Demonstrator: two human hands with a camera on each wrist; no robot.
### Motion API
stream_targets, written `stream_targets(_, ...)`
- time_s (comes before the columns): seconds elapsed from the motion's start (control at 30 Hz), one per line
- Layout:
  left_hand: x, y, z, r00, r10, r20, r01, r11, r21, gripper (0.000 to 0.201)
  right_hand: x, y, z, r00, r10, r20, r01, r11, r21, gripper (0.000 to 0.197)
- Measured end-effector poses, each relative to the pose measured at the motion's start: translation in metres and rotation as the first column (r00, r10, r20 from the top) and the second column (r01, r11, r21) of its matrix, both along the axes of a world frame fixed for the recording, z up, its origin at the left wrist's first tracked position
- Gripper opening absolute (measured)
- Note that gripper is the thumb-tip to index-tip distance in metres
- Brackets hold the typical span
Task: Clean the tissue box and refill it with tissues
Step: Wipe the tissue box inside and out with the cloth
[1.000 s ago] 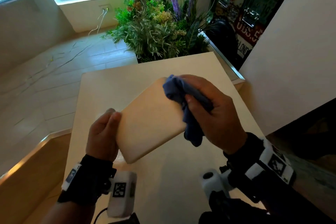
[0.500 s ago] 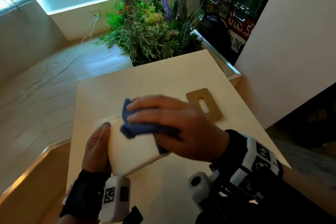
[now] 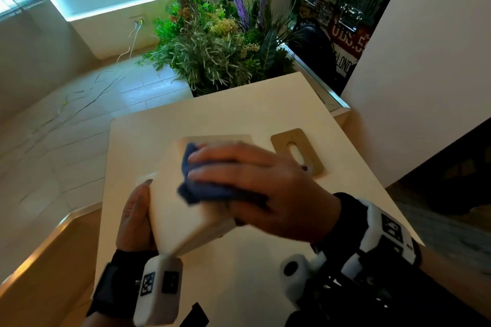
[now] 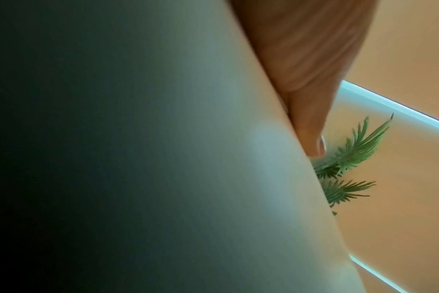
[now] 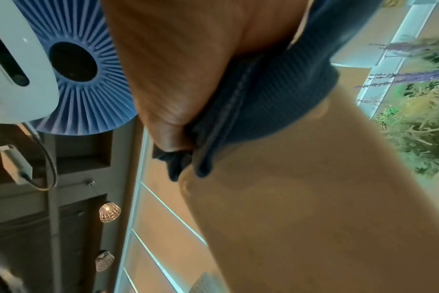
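A cream tissue box (image 3: 175,215) is held tilted above the cream table (image 3: 239,119), one corner pointing toward me. My left hand (image 3: 135,218) grips its left end, thumb lying along the side; the box (image 4: 188,158) fills the left wrist view beside the thumb (image 4: 311,123). My right hand (image 3: 255,188) grips a bunched blue cloth (image 3: 204,188) and presses it on the box's upper face. In the right wrist view the cloth (image 5: 263,95) lies between my palm and the box (image 5: 313,218). The box's brown lid (image 3: 297,151), with a slot, lies flat on the table at right.
A planter of green and purple plants (image 3: 220,53) stands beyond the table's far edge. A white wall (image 3: 430,48) rises on the right, with a dark gap below it. Tiled floor (image 3: 66,125) lies to the left.
The box has swung from a flat face toward me to a corner toward me. My right hand with the cloth slid from the box's far end across its upper face.
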State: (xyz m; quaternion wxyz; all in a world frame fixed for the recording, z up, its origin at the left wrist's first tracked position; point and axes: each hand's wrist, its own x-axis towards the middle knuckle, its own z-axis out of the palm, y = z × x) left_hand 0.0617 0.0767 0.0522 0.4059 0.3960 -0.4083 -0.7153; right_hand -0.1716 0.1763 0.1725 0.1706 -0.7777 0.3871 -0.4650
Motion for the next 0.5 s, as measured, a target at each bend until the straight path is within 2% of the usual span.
stream_targets(0.07, 0.007, 0.001, 0.000, 0.998, 0.029, -0.049, -0.027, 0.999, 0.032, 0.080, -0.007, 0.000, -0.005, 0.999, 0.052, 0.007, -0.052, 0.999, -0.005, 0.031)
stream_targets(0.13, 0.009, 0.000, -0.002, 0.996, 0.019, -0.084, -0.021, 1.000, -0.014, 0.077, -0.022, -0.008, -0.024, 0.988, -0.086, 0.126, 0.075, 0.993, 0.093, 0.034)
stream_targets(0.2, 0.005, 0.004, 0.001, 0.998, 0.032, -0.048, -0.037, 0.995, -0.098, 0.053, -0.033, -0.014, -0.041, 0.900, -0.353, 0.256, 0.264, 0.909, 0.323, 0.032)
stream_targets(0.27, -0.005, 0.009, 0.009, 0.997, 0.077, -0.026, -0.081, 0.982, -0.172, 0.023, -0.041, -0.019, -0.053, 0.824, -0.481, 0.299, 0.284, 0.808, 0.517, 0.027)
stream_targets(0.3, -0.013, 0.012, 0.013, 0.992, 0.124, -0.005, -0.123, 0.975, -0.184, 0.030, -0.043, -0.021, -0.054, 0.817, -0.500, 0.288, 0.293, 0.789, 0.540, 0.026)
stream_targets(0.37, -0.024, 0.014, 0.019, 0.981, 0.189, 0.040, -0.178, 0.965, -0.195, 0.049, -0.043, -0.021, -0.048, 0.855, -0.462, 0.236, 0.322, 0.829, 0.458, 0.028)
stream_targets(0.43, -0.032, 0.013, 0.021, 0.967, 0.243, 0.080, -0.222, 0.953, -0.207, 0.046, -0.037, -0.019, -0.037, 0.923, -0.353, 0.154, 0.299, 0.908, 0.293, 0.033)
stream_targets(0.5, -0.034, 0.012, 0.022, 0.949, 0.294, 0.115, -0.263, 0.937, -0.230, 0.038, -0.031, -0.017, -0.033, 0.955, -0.287, 0.070, 0.272, 0.947, 0.170, 0.036)
